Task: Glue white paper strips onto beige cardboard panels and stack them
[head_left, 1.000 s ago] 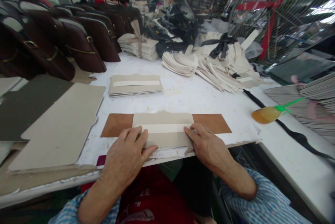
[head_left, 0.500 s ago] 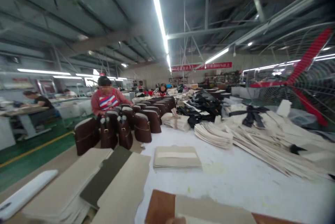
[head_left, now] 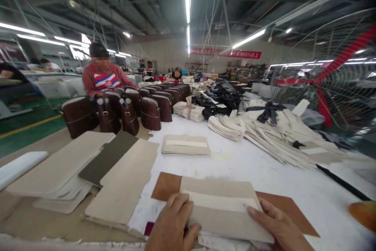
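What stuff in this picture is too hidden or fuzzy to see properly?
- Left hand and right hand: head view, wrists cut off by the bottom edge.
- Orange thing: blurred and cut by the right edge; cannot tell what it is.
- Brown sheet: its middle hidden under the beige card.
- Red banner: writing too small to read.
- Dark red scrap: mostly hidden by the left hand.

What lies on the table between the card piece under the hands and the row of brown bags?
In the head view, a small stack of beige card pieces on the white tabletop.
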The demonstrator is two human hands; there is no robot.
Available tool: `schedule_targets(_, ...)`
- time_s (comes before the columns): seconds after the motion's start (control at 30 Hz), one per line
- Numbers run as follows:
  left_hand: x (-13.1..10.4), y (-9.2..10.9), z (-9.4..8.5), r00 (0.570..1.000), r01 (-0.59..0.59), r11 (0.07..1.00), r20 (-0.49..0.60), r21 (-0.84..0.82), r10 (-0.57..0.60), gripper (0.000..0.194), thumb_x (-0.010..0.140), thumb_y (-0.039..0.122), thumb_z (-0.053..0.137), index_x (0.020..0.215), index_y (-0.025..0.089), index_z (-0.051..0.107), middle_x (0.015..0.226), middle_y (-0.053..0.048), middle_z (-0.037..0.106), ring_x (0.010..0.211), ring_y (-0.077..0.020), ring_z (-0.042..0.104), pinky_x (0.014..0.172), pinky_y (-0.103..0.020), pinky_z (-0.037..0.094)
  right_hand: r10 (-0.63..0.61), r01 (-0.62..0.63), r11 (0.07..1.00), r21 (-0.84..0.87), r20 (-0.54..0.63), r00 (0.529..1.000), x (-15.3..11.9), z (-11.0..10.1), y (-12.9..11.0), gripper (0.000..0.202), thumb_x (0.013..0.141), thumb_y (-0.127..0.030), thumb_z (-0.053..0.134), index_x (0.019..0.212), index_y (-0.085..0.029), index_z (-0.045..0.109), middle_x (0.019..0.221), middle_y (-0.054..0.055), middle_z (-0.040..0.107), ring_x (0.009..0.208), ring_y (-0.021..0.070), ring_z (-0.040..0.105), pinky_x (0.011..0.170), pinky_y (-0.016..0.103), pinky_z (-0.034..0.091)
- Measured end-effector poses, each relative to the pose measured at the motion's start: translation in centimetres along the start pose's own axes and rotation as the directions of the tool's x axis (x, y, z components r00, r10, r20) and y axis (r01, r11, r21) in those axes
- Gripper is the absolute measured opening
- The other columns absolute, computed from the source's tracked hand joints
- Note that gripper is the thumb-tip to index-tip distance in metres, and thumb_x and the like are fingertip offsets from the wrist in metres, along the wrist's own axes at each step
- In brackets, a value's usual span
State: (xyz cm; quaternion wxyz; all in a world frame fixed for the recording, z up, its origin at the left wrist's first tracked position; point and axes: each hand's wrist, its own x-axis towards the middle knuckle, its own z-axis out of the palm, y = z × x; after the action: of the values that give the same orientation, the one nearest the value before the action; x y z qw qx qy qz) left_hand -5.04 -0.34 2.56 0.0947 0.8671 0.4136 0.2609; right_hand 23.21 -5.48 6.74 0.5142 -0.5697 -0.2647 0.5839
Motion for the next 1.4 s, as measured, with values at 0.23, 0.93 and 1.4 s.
schedule_targets(0.23, -1.1, 1.2, -0.8, 0.977, 0.059, 0.995, -0.2, -0.086, -0.075, 0.059, 0.097, 0.03, 0.066, 0.15, 0.02, 0.043, 0.146, -0.015, 0.057, 0.133, -0.0288, 0.059, 0.112, -0.047, 0.055, -0.014, 0.014, 1.0, -0.017, 0.04, 0.999, -0.6, 1.4, -6.5, 0.074, 0.07, -0.039, 0.094, 0.134, -0.022, 0.061, 0.11, 0.01, 0.077, 0.08, 0.0272, 0.075, 0.067, 0.036, 0.063)
schedule_targets(0.93, -0.9, 0.8, 0.2, 0.938, 0.157, 0.988, -0.314, 0.008, -0.146, 0.085, 0.087, 0.021, 0.063, 0.159, 0.018, 0.018, 0.15, -0.023, 0.048, 0.137, -0.0335, 0.057, 0.107, -0.049, 0.059, -0.235, 0.237, 0.954, -0.185, 0.03, 0.971, 21.6, 11.1, -8.2, 0.024, 0.072, -0.01, 0.066, 0.096, -0.012, 0.06, 0.079, 0.006, 0.071, 0.069, 0.017, 0.068, 0.062, 0.025, 0.058)
schedule_targets(1.4, -1.0, 1.5, 0.1, 0.97, 0.154, 0.988, -0.185, -0.019, -0.155, 0.074, 0.087, 0.021, 0.069, 0.153, 0.015, 0.036, 0.153, -0.02, 0.05, 0.14, -0.0338, 0.053, 0.112, -0.053, 0.055, -0.411, 0.206, 0.584, -0.785, -0.067, 0.909, 25.5, 10.2, -7.9, 0.045, 0.073, -0.024, 0.074, 0.116, -0.011, 0.07, 0.106, 0.013, 0.071, 0.098, 0.0272, 0.068, 0.086, 0.036, 0.054)
